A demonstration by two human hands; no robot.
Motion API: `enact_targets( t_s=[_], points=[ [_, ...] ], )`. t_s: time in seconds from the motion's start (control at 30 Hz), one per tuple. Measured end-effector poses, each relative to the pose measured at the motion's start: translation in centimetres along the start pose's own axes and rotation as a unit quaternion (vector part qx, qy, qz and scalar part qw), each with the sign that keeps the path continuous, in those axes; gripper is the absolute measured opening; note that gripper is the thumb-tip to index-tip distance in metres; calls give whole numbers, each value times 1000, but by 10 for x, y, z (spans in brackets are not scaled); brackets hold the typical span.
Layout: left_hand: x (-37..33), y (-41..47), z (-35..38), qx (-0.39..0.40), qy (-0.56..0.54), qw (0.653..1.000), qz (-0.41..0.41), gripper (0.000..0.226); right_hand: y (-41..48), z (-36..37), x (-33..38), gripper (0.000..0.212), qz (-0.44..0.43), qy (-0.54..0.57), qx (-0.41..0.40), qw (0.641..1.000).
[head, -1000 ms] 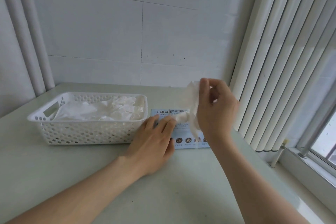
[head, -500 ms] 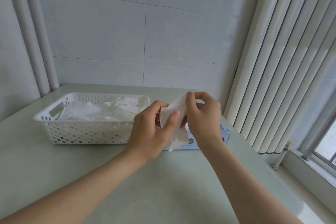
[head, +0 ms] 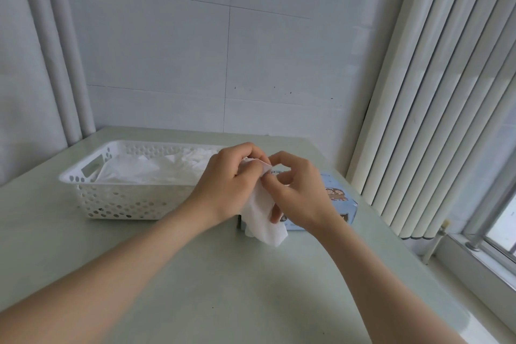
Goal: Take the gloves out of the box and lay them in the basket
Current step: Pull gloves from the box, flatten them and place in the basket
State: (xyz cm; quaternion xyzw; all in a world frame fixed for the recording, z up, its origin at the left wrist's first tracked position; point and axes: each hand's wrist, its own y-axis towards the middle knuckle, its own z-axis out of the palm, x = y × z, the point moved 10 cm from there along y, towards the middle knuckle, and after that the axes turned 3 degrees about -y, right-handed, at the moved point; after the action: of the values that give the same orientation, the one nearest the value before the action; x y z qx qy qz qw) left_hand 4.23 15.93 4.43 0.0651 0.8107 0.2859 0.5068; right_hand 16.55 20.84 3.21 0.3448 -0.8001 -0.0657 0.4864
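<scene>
Glove (head: 263, 216) now in left hand (head: 226, 184) too

A pale green tabletop (head: 195, 288) fills the near ground and runs to a white tiled wall (head: 173, 50) at the far side, which carries a few small dark specks. Two white pipes (head: 74, 64) stand in the far left corner. On the right hang cream vertical blinds (head: 435, 92), with a window (head: 505, 220) and its white sill (head: 474, 274) below.

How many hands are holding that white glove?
2. The left hand grips the glove on the side nearest the basket; the right hand pinches its top edge, in front of the blue box.
</scene>
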Motion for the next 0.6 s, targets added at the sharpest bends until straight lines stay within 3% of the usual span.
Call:
enact_targets(
  t_s=[0.2, 0.27, 0.37, 0.6],
  points=[
    [1, 4, 1, 56, -12, 998, -15, 22, 3, 6, 4, 23, -22, 20, 27, 999],
    [1, 5, -2, 51, -18, 998, -16, 21, 7, 2, -2, 8, -23, 5, -2, 1000],
    [1, 9, -14, 5, -4, 1000, -8, 20, 9, -6, -10, 19, -2, -12, -39, 999],
    [1, 15, -36, -72, 59, 996, 13, 20, 9, 2, -15, 24, 43, 203, 0, 978]
  ],
)
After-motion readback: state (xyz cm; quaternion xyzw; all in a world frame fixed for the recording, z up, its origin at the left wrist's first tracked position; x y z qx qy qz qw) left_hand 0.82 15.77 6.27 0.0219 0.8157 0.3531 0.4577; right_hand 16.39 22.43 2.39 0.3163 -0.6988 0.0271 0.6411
